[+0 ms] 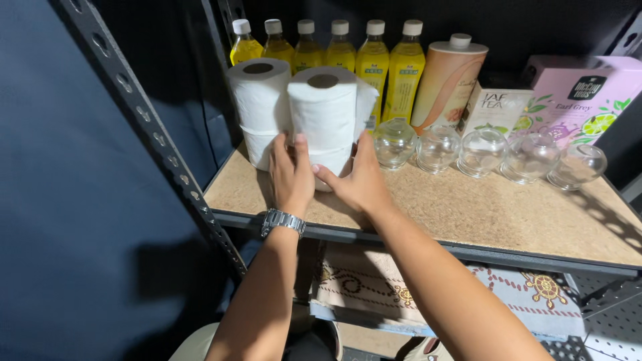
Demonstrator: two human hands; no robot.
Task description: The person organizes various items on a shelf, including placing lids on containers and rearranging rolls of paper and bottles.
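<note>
White toilet paper rolls stand stacked at the left of a chipboard shelf [508, 220]. The front stack [324, 110] sits between both my hands. My left hand [290, 175], with a metal wristwatch [283, 220], presses against the lower roll's left side. On the right side of that lower roll lies my right hand [360, 179], thumb across its front. A second stack of rolls [259, 100] stands just behind and to the left, touching the first.
Several yellow bottles [372, 63] line the back. A tall round canister [447, 80], a white tea box [493, 108] and a pink tea box [580, 93] stand right of them. Several clear glass jars [481, 152] sit in a row. A perforated metal upright [150, 127] frames the left.
</note>
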